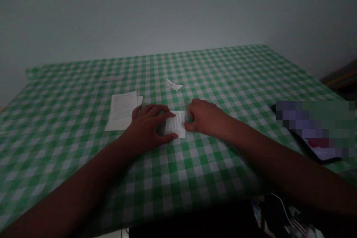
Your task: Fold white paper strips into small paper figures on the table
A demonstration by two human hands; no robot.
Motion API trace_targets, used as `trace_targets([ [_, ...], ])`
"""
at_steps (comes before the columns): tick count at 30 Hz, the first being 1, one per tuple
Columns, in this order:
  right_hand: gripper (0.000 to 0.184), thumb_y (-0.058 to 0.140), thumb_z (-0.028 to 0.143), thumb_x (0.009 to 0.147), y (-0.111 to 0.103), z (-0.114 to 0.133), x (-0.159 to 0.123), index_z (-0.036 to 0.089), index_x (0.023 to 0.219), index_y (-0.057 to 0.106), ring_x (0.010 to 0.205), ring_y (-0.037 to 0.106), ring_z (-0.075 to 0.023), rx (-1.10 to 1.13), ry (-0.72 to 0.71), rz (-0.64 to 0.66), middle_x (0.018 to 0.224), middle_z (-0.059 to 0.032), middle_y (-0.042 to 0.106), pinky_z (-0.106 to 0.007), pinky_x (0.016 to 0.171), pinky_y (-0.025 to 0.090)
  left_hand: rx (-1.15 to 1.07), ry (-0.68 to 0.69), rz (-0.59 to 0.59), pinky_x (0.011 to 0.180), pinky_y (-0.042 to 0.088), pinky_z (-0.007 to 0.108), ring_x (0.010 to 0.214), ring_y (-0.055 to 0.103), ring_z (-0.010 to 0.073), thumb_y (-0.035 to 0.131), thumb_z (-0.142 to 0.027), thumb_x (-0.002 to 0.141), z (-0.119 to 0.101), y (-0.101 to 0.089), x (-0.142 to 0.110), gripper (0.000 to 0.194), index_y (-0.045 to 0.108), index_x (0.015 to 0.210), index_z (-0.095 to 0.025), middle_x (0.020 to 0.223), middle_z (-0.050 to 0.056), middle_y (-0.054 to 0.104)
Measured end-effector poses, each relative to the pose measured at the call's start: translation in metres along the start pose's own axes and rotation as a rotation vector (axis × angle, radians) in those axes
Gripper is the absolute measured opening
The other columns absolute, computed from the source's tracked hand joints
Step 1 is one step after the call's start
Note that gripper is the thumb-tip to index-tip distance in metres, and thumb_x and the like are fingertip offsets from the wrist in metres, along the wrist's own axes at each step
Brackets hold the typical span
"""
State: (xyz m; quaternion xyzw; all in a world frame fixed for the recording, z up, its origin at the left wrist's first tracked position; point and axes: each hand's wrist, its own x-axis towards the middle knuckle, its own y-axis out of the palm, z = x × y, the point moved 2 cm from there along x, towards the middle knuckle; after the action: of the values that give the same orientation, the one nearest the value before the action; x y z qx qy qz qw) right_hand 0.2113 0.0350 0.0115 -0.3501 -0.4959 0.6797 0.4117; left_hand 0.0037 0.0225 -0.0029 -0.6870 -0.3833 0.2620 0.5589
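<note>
A small printed slip of paper (pixel 180 122) lies flat on the checked tablecloth between my hands. My left hand (pixel 150 124) is spread open, its thumb and index finger resting on the lower and upper parts of the slip. At the slip's right edge is my right hand (pixel 205 116), fingers curled in and the thumb tip at the paper's side; nothing shows in its grip. To the left, partly behind my left hand, lies a larger printed sheet (pixel 121 111), with another piece of paper (pixel 140 100) showing from under its right side.
A crumpled scrap of paper (pixel 174 84) sits farther back. The green and white checked tablecloth (pixel 223 74) covers the table, which meets a plain wall (pixel 167 11). At the right is a dark-edged object (pixel 306 147), mostly blurred out. Dark items and a cable show below the front edge.
</note>
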Motion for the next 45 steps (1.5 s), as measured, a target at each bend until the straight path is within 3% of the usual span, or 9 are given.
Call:
trace_targets([
  [7, 0.027, 0.069, 0.045, 0.078, 0.001, -0.021, 0.025, 0.020, 0.082, 0.060, 0.081, 0.059, -0.0209, 0.035, 0.100, -0.082, 0.100, -0.0084, 0.063, -0.033, 0.064, 0.043, -0.009, -0.026, 0.020, 0.113, 0.016, 0.063, 0.130, 0.043, 0.0360, 0.068, -0.063, 0.079, -0.001, -0.001, 0.002, 0.059, 0.060, 0.129, -0.034, 0.139, 0.005, 0.055],
  [14, 0.020, 0.065, 0.039, 0.081, -0.003, -0.015, 0.022, 0.019, 0.083, 0.061, 0.082, 0.060, -0.0219, -0.004, 0.128, -0.156, 0.101, -0.0096, 0.064, -0.033, 0.065, 0.044, 0.002, -0.028, 0.014, 0.113, 0.015, 0.063, 0.132, 0.043, 0.0345, 0.068, -0.062, 0.079, -0.003, -0.002, 0.001, 0.057, 0.060, 0.128, -0.034, 0.140, 0.005, 0.055],
  [25, 0.024, 0.068, 0.042, 0.077, -0.003, 0.014, -0.018, 0.019, 0.082, 0.064, 0.076, 0.060, -0.0206, -0.073, -0.114, 0.013, 0.092, -0.0067, 0.064, -0.033, 0.057, 0.038, 0.010, -0.016, -0.009, 0.112, 0.016, 0.065, 0.131, 0.044, 0.0348, 0.068, -0.061, 0.079, -0.001, -0.001, -0.001, 0.057, 0.059, 0.127, -0.033, 0.140, 0.005, 0.055],
  [33, 0.028, 0.067, 0.046, 0.077, -0.002, 0.002, -0.001, 0.018, 0.085, 0.063, 0.073, 0.058, -0.0193, -0.040, 0.003, -0.019, 0.096, -0.0080, 0.064, -0.031, 0.055, 0.034, 0.007, -0.013, -0.018, 0.112, 0.014, 0.065, 0.131, 0.044, 0.0352, 0.070, -0.061, 0.077, 0.001, 0.003, 0.000, 0.058, 0.059, 0.127, -0.034, 0.139, 0.004, 0.055],
  [45, 0.027, 0.069, 0.044, 0.076, -0.003, 0.010, -0.014, 0.018, 0.080, 0.063, 0.070, 0.055, -0.0174, 0.023, -0.107, 0.070, 0.086, -0.0067, 0.062, -0.030, 0.056, 0.036, 0.002, -0.035, 0.003, 0.112, 0.016, 0.064, 0.132, 0.043, 0.0346, 0.070, -0.060, 0.077, -0.003, -0.002, 0.000, 0.057, 0.060, 0.127, -0.034, 0.140, 0.003, 0.055],
])
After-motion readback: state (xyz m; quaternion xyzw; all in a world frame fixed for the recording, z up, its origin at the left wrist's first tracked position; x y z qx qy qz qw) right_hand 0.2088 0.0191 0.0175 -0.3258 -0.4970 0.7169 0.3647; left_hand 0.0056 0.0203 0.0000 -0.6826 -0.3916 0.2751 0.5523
